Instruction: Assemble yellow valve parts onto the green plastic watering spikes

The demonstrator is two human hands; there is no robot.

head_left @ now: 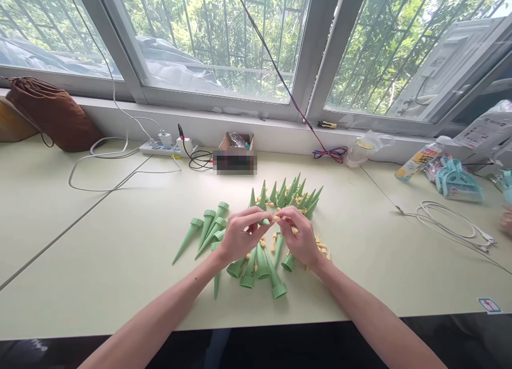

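Above the middle of the table, my left hand [245, 231] and my right hand [301, 234] meet fingertip to fingertip. Both are closed in a pinch on a small beige plastic piece [276, 218], mostly covered by the fingers. A bit of green shows between my left thumb and index finger; whether it is held or lies behind, I cannot tell. Around the hands lie several green plastic cone spikes: capped ones [189, 238] on the left, open-ended ones [276, 283] in front. Behind, more spikes [296, 190] stand point up among loose beige pieces [323, 247].
A small cardboard box [225, 141] and a power strip [148, 149] stand at the back by the window. Brown bag [52, 113] at far left. On the right are a bottle [420, 160], turquoise plastic items [458, 179] and a coiled white cable [452, 222].
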